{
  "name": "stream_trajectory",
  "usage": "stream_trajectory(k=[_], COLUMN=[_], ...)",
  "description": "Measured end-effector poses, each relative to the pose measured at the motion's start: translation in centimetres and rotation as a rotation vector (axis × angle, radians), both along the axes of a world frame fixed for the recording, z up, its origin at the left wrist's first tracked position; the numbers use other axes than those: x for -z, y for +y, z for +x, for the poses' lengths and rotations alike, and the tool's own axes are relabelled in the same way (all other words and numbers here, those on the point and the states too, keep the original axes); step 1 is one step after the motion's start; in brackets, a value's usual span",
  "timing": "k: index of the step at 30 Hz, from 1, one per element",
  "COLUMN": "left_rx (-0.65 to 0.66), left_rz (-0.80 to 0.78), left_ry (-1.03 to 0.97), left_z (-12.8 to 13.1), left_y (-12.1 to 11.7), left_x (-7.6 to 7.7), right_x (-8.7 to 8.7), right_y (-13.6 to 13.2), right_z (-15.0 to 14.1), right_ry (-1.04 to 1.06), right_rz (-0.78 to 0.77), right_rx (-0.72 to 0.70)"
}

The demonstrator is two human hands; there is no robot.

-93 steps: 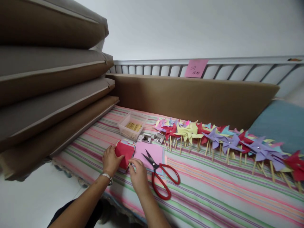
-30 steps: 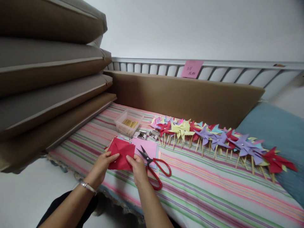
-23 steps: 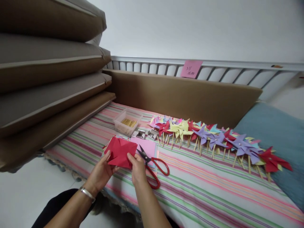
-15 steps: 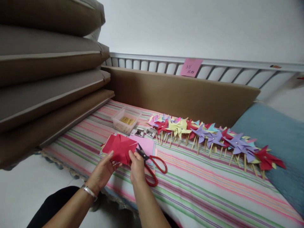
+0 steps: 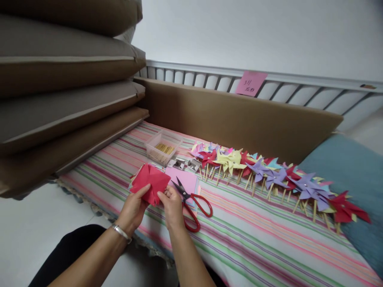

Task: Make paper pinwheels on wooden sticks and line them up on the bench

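A red paper square (image 5: 152,179) with cuts running in from its corners is held up between both hands, tilted. My left hand (image 5: 134,207) grips its lower left side, thumb on top and fingers underneath. My right hand (image 5: 172,205) pinches its lower right corner. Beneath lies a stack of coloured paper, mostly covered by the red sheet. Just right of my right hand, red-handled scissors (image 5: 188,197) lie with blades apart on a pile of pink paper (image 5: 188,181).
Behind the paper stand a clear plastic box (image 5: 155,157) of short wooden sticks and two small open boxes (image 5: 194,164) of metal pins. Several finished paper pinwheels (image 5: 269,175) lie in a row to the right. Stacked mattresses (image 5: 72,87) rise at the left, beside the striped sheet (image 5: 254,239).
The red square has come up off the stack into both hands. Since half a second ago it has been turned, its corner now pointing toward me. The camera view has shifted slightly.
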State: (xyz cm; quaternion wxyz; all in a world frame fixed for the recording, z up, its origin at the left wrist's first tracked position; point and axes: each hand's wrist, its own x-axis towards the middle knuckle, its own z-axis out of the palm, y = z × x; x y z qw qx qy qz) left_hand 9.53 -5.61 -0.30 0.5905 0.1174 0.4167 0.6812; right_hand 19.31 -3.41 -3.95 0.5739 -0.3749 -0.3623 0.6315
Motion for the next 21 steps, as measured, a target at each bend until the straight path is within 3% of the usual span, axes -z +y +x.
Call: stream_trajectory(k=[6,13,21], left_rx=[0.023,0.01,-0.014], left_rz=[0.009,-0.014,-0.02], left_ry=[-0.028,-0.029,0.022], left_z=[-0.1,-0.6,-0.6], left_y=[-0.2,0.0,0.0], left_x=[-0.9,-0.4,-0.3], right_x=[-0.6,-1.4,-0.9], right_y=[-0.3,-0.8,-0.7], right_z=[0.3,0.5,0.6], right_ry=[-0.069,-0.146,-0.15], right_rz=[0.014,0.048,0.026], right_rx=[0.019,0.022,0.025])
